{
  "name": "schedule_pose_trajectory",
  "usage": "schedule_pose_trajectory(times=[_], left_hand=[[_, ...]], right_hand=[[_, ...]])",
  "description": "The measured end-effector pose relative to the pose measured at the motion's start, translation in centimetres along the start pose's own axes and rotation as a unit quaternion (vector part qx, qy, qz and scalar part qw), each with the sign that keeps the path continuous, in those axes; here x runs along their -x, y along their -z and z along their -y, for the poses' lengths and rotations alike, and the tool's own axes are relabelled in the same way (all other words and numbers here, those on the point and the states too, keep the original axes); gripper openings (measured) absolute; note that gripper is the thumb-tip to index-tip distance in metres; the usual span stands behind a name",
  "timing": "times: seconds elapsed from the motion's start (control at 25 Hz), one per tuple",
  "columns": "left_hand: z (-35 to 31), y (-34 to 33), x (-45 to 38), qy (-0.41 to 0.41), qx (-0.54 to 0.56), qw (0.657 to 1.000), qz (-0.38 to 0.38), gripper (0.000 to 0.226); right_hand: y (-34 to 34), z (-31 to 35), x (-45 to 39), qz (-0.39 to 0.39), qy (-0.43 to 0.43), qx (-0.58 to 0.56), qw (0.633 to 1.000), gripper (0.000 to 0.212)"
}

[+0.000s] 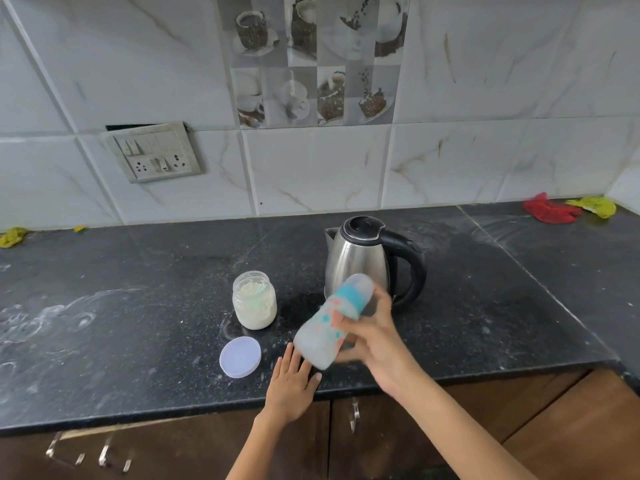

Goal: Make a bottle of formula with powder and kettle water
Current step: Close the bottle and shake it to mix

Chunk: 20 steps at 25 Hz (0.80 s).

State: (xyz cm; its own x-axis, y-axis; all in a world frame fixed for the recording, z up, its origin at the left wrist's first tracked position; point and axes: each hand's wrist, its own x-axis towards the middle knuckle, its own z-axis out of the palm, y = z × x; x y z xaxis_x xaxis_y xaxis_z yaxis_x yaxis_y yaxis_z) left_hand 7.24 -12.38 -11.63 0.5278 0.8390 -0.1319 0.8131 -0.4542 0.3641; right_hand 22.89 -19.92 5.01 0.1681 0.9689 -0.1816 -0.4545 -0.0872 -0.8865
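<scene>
My right hand (372, 336) grips a baby bottle (327, 327) with a teal collar and a clear cap, held tilted above the black counter, cap end pointing up toward the kettle; the bottle is motion-blurred. Just below it, my left hand (292, 384) lies flat on the counter near the front edge, fingers straight. An open jar of pale formula powder (254, 301) stands left of the bottle. Its white lid (240, 356) lies on the counter in front of it. A steel kettle (360, 261) with a black handle stands behind the bottle, lid closed.
The black stone counter (138, 323) carries powder smears at the left. A red cloth (550, 208) and a yellow cloth (595, 206) lie at the back right, another yellow cloth (12, 236) at the far left. A wall socket panel (154, 154) sits above.
</scene>
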Motion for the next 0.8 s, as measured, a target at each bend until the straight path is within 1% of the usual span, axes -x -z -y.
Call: schedule_pose_trajectory(times=[0.04,0.08,0.16,0.2,0.24,0.32,0.36,0.4,0.44,0.48,0.52,0.6,0.64,0.68,0.76,0.8], left_hand=[[0.1,0.0,0.0,0.000,0.005,1.000,-0.003,0.056],[0.2,-0.1,-0.1,0.001,0.010,1.000,-0.005,0.056],[0.2,0.1,-0.1,0.003,0.009,1.000,-0.003,0.055],[0.0,0.1,-0.1,0.000,0.011,1.000,-0.001,0.054],[-0.1,0.1,0.0,-0.004,0.024,1.000,-0.004,0.054],[-0.3,0.3,0.2,0.011,0.085,0.996,-0.016,0.055],[-0.1,0.2,0.2,0.018,0.090,0.996,-0.018,0.056],[0.0,0.1,0.2,0.016,0.066,0.998,-0.020,0.056],[0.1,0.1,0.1,0.008,0.033,0.999,-0.018,0.056],[0.1,0.1,0.1,-0.001,0.025,1.000,-0.017,0.054],[-0.1,0.1,0.1,-0.014,0.037,0.999,-0.022,0.052],[-0.5,0.5,0.4,-0.038,0.117,0.991,-0.044,0.051],[-0.4,0.4,0.4,-0.038,0.134,0.989,-0.044,0.052],[-0.2,0.3,0.3,-0.031,0.110,0.993,-0.043,0.054],[0.1,0.0,0.2,-0.008,0.029,0.999,-0.032,0.054],[0.1,-0.1,0.2,-0.011,0.029,0.999,-0.031,0.055]], right_hand=[[-0.3,-0.3,0.5,0.029,-0.007,0.032,0.999,0.096],[-0.2,-0.3,0.3,0.030,0.001,0.035,0.999,0.095],[0.5,0.5,-0.4,-0.039,0.027,-0.044,0.998,0.087],[0.5,0.8,-0.4,-0.059,0.027,-0.070,0.995,0.085],[0.2,0.7,-0.2,-0.049,0.018,-0.057,0.997,0.086],[-0.7,-0.5,0.6,0.032,-0.013,0.017,0.999,0.088],[-0.8,-0.7,0.7,0.047,-0.015,0.027,0.998,0.087],[-0.6,-0.7,0.2,0.022,-0.003,0.008,1.000,0.082],[-0.3,-0.2,-0.2,-0.022,0.012,-0.040,0.999,0.077],[-0.2,0.2,-0.3,-0.049,0.015,-0.079,0.996,0.075],[-0.4,0.3,-0.1,-0.049,0.007,-0.088,0.995,0.076],[-0.9,-0.6,0.6,0.024,-0.018,-0.025,0.999,0.084],[-1.1,-0.8,0.9,0.042,-0.018,-0.010,0.999,0.086],[-0.9,-0.6,0.5,0.022,-0.004,-0.020,1.000,0.084],[-0.2,0.5,-0.1,-0.073,0.033,-0.111,0.991,0.076],[-0.3,0.7,0.0,-0.090,0.037,-0.122,0.988,0.075]])
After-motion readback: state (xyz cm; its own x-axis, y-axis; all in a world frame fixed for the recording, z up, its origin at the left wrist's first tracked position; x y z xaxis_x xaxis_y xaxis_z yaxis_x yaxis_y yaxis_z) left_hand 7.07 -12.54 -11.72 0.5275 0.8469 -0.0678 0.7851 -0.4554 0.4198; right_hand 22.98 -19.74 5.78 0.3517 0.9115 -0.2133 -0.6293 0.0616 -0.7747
